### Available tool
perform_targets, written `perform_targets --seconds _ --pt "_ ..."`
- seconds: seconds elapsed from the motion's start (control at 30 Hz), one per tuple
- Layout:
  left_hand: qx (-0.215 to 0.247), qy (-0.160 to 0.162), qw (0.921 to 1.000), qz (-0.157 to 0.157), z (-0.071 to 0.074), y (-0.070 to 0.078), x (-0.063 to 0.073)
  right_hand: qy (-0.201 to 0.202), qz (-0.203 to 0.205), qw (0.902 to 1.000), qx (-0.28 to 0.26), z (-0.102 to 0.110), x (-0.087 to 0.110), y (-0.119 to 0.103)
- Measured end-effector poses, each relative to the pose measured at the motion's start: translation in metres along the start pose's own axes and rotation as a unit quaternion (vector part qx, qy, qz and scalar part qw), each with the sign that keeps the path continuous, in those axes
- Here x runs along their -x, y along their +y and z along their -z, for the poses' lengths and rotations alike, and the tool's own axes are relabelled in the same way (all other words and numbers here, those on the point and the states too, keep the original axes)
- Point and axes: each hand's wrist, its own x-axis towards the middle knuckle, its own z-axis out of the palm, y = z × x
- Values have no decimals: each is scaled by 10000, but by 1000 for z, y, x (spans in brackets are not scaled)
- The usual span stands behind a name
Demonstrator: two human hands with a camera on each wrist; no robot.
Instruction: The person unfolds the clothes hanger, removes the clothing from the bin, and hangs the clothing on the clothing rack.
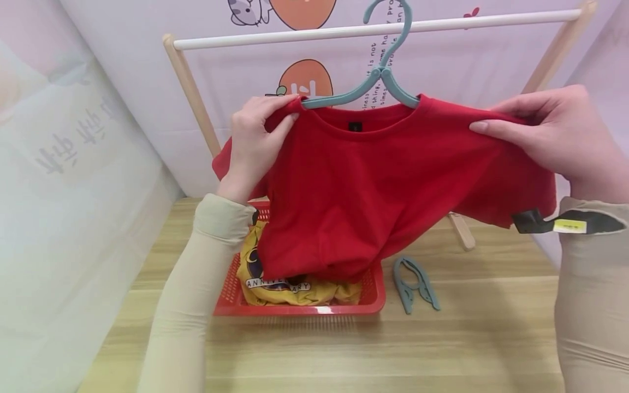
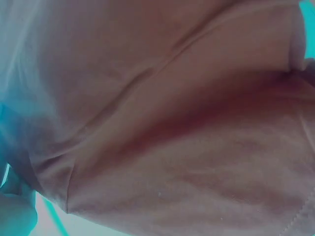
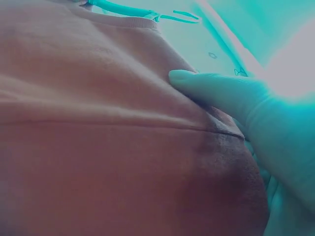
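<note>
A red T-shirt [image 1: 344,185] hangs spread between the two hands, with a light blue clothes hanger [image 1: 388,87] inside its neck and shoulders. The left hand [image 1: 257,136] pinches the shirt at the shoulder beside the collar, thumb in front. Farther out, the right hand [image 1: 555,131] grips the other shoulder near the sleeve, its thumb lying on the cloth. In the right wrist view, the right thumb [image 3: 211,88] presses on the fabric, and the collar and hanger show at the top. Cloth of the T-shirt [image 2: 172,132] fills most of the left wrist view. The hanger's hook stands near the rail.
A white rail [image 1: 295,36] on wooden posts crosses behind the shirt. Below stands a red basket [image 1: 295,310] with a yellow printed garment [image 1: 314,295] in it. Right of the basket, a folded blue hanger [image 1: 415,284] lies on the wooden table [image 1: 344,355].
</note>
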Motion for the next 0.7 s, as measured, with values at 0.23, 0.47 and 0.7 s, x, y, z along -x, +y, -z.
perform_targets --seconds 0.23,0.47,0.7 --pt "8 -215 9994 254 -4 1 0 29 106 9995 305 0 4 -2" --pt "46 -141 9998 127 -18 -2 -5 259 98 9986 444 3 9 -4" --pt "-292 66 9995 -42 -40 5 -36 656 -213 9975 135 31 2 -11"
